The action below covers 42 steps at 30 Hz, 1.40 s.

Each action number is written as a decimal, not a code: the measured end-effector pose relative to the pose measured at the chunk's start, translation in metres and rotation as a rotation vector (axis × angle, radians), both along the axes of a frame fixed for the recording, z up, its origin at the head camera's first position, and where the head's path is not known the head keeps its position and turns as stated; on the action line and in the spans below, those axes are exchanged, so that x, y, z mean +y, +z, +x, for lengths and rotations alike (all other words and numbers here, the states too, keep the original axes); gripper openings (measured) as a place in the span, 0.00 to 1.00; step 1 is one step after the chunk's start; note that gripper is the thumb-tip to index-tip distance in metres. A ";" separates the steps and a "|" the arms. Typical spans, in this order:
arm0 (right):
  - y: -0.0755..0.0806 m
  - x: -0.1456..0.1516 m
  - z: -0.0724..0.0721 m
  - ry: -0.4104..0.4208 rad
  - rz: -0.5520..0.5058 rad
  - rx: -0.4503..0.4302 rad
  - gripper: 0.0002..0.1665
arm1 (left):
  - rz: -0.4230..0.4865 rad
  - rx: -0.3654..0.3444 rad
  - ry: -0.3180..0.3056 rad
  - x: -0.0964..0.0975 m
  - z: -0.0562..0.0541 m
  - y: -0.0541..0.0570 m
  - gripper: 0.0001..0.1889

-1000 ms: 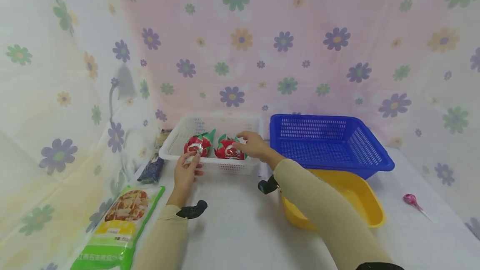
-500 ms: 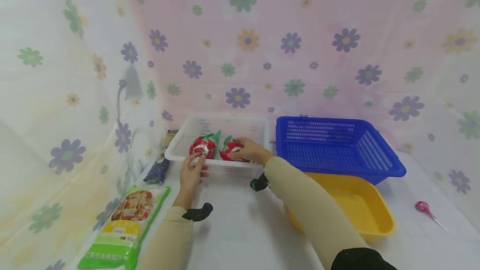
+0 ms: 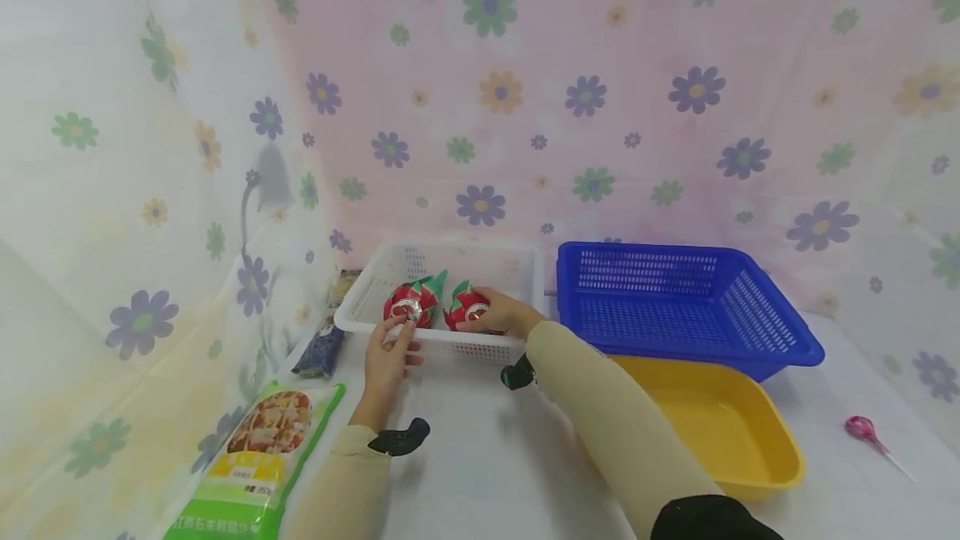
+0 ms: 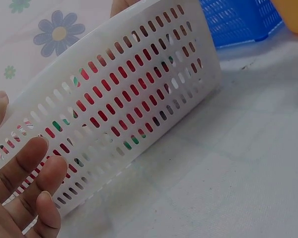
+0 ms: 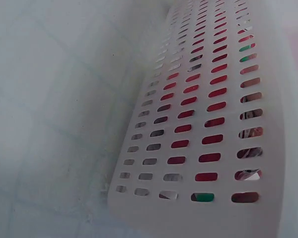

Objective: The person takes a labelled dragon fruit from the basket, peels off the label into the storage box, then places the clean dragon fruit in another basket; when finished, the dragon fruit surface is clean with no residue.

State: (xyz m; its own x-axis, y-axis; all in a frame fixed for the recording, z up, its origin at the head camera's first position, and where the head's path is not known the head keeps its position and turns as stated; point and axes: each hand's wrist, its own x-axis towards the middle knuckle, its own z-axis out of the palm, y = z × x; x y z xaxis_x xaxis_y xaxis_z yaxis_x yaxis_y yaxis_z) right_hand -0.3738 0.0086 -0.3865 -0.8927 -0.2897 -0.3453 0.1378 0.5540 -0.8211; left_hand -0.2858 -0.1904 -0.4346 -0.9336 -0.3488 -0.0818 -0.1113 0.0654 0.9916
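Two red dragon fruits with green scales and shiny round labels sit side by side in a white perforated basket [image 3: 457,350]. My right hand [image 3: 504,313] holds the right dragon fruit [image 3: 459,307], its thumb in front and fingers over the far right side. In the right wrist view only the basket's slotted wall [image 5: 223,148] shows clearly. My left hand [image 3: 386,365] grips the basket's front rim beside the left dragon fruit [image 3: 411,305]. Its lower fingers [image 4: 32,161] lie loosely bent outside the wall in the left wrist view.
A blue perforated basket [image 3: 652,323] stands at the right, with a yellow basin [image 3: 720,423] in front. A lollipop [image 3: 862,432] lies far right. A green-and-white food bag [image 3: 255,457] and a dark blue packet [image 3: 322,348] lie along the left side.
My right hand has come down from above the right dragon fruit and closed around it. The left hand stays at the basket's rim. The head view has shifted slightly.
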 end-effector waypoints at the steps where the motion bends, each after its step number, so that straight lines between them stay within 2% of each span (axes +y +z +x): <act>1: -0.001 0.000 0.000 0.001 0.003 0.002 0.55 | 0.001 0.002 -0.002 0.000 0.000 -0.001 0.23; 7: -0.001 -0.001 -0.004 0.018 0.000 0.033 0.55 | -0.011 0.035 0.000 0.000 0.002 0.001 0.23; 11: -0.001 0.001 -0.004 0.011 0.011 0.041 0.55 | -0.010 0.025 0.001 0.001 0.003 0.001 0.24; 18: -0.002 0.001 -0.007 -0.025 -0.070 0.015 0.56 | -0.026 0.048 0.005 0.001 -0.001 -0.004 0.22; 24: 0.002 0.001 -0.006 -0.027 -0.093 0.050 0.56 | -0.038 0.061 0.006 0.001 0.001 -0.003 0.22; 28: 0.013 0.009 -0.002 -0.027 -0.066 0.079 0.55 | -0.030 0.055 -0.006 0.002 0.001 -0.006 0.24; 35: 0.045 0.025 0.015 -0.006 -0.101 0.117 0.54 | -0.042 0.066 -0.009 0.007 0.008 -0.004 0.25; 38: 0.059 0.030 0.025 -0.033 -0.121 0.124 0.53 | -0.036 0.064 -0.023 0.007 0.008 -0.001 0.26; 42: 0.073 0.038 0.043 -0.037 -0.141 0.140 0.54 | -0.030 0.064 -0.010 0.006 0.008 -0.001 0.26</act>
